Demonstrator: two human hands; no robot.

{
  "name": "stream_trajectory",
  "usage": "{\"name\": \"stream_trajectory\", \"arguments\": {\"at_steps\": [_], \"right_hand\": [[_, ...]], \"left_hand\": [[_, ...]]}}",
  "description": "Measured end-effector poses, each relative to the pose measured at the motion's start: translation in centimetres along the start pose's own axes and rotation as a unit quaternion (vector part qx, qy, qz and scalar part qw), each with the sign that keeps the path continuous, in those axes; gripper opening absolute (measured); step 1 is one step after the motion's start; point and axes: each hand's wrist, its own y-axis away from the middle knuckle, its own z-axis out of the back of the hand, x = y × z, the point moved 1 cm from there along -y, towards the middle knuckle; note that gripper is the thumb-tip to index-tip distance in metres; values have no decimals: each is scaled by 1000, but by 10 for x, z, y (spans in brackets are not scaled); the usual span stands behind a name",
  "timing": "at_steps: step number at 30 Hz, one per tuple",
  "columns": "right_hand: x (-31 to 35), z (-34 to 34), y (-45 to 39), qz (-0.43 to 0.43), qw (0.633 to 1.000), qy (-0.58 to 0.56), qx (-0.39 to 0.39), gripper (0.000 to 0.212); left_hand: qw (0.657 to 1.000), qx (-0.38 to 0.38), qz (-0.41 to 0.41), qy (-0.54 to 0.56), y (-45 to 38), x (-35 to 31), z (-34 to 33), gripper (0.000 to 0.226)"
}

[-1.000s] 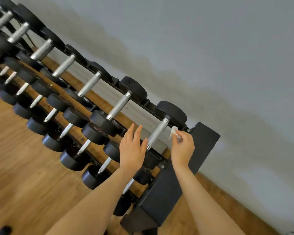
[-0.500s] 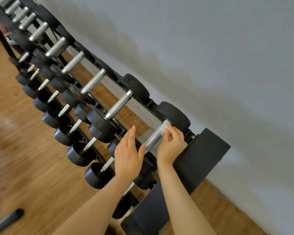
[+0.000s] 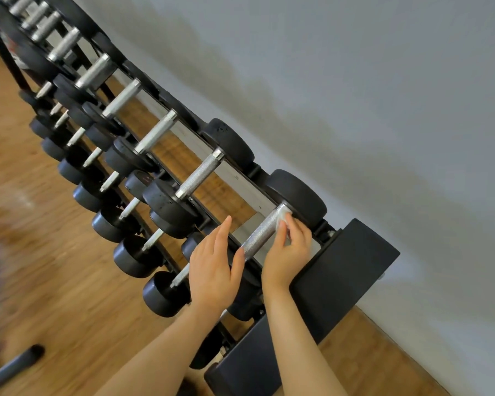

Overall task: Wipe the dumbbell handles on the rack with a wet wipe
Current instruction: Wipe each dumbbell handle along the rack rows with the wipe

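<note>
A black dumbbell rack (image 3: 340, 270) runs along the grey wall, holding several dumbbells with knurled silver handles. My right hand (image 3: 287, 250) pinches a small white wet wipe (image 3: 283, 217) against the far end of the nearest top-row handle (image 3: 262, 234), next to its black rear weight (image 3: 297, 195). My left hand (image 3: 213, 268) is flat with straight fingers, covering the front weight of the same dumbbell, thumb beside the handle's near end. The neighbouring handle (image 3: 199, 174) is bare.
Lower rows of smaller dumbbells (image 3: 132, 258) stick out to the left over the wooden floor (image 3: 55, 281). The rack's black end panel stands to the right of my hands. A dark bar end (image 3: 15, 364) lies on the floor at lower left.
My right hand brought the wipe from beside the rack end onto the handle and now holds it at the far end. The left hand stayed in place. The view shifted closer.
</note>
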Motion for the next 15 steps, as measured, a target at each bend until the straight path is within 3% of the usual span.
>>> {"name": "stream_trajectory", "arguments": {"at_steps": [5, 10, 15], "right_hand": [[-5, 4, 16, 17, 1000, -1, 25, 25], [-1, -2, -1, -30, 999, -29, 5, 23], [-6, 1, 11, 15, 999, -23, 27, 26]], "left_hand": [[1000, 5, -1, 5, 0, 2, 0, 63], [1000, 9, 10, 7, 0, 2, -2, 64], [1000, 9, 6, 9, 1, 3, -2, 62]]}}
